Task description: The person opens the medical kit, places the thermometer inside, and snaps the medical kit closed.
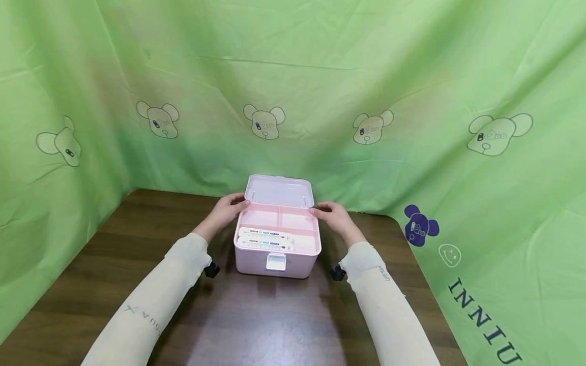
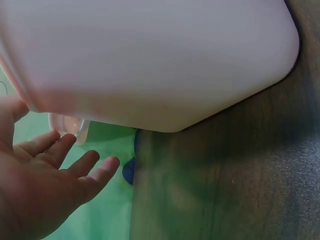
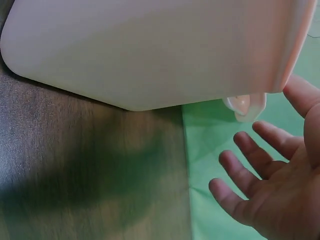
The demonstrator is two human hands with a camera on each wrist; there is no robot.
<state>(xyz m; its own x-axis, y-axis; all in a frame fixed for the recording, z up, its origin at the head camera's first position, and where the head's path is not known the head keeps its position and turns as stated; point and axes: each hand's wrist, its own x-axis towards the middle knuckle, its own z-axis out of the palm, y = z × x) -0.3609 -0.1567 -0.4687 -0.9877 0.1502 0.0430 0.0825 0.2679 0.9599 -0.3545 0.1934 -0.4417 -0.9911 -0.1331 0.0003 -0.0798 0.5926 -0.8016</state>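
Note:
A pink storage box (image 1: 276, 264) with a front latch (image 1: 276, 261) stands on the table, its lid (image 1: 279, 192) swung back. Dividers split its inside, and two long white packs (image 1: 264, 244) with coloured print lie in the front section. At the box's back left corner is my left hand (image 1: 227, 207), thumb touching the rim and fingers loosely spread behind. My right hand (image 1: 336, 217) mirrors it at the back right corner, its thumb also against the rim. Both wrist views show the fingers apart from the pink wall (image 2: 150, 60), near a small pink protruding part (image 3: 246, 106) behind the box.
The brown wooden table (image 1: 151, 229) reaches back to a green curtain (image 1: 320, 61) printed with bear heads. The curtain also hangs along both sides. A black wrist mount (image 1: 211, 270) sits under the left sleeve, another mount (image 1: 338, 273) under the right.

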